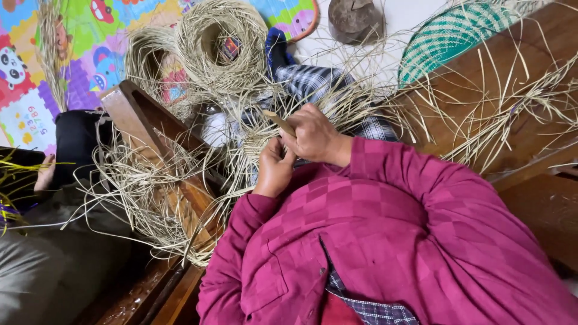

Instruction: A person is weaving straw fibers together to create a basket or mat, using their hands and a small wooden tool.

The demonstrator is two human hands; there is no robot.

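Note:
Both of my hands meet over a tangle of pale straw strands point(253, 144) on my lap, and my sleeves are magenta checked. My right hand point(314, 137) pinches a short flat tan strip point(278, 121) that points up and left. Just below it, my left hand point(274, 170) is closed around thin straw strands, its fingers touching the right hand's. A loosely wound coil of straw braid point(223, 45) lies beyond the hands, with a second coil point(146, 60) to its left.
A wooden bench frame point(141, 120) runs diagonally at the left with straw draped over it. A green woven fan-shaped piece point(448, 36) and a round dark object point(355, 19) lie at the top right. Another person's foot point(45, 173) and legs show at the left, beside a colourful play mat point(90, 42).

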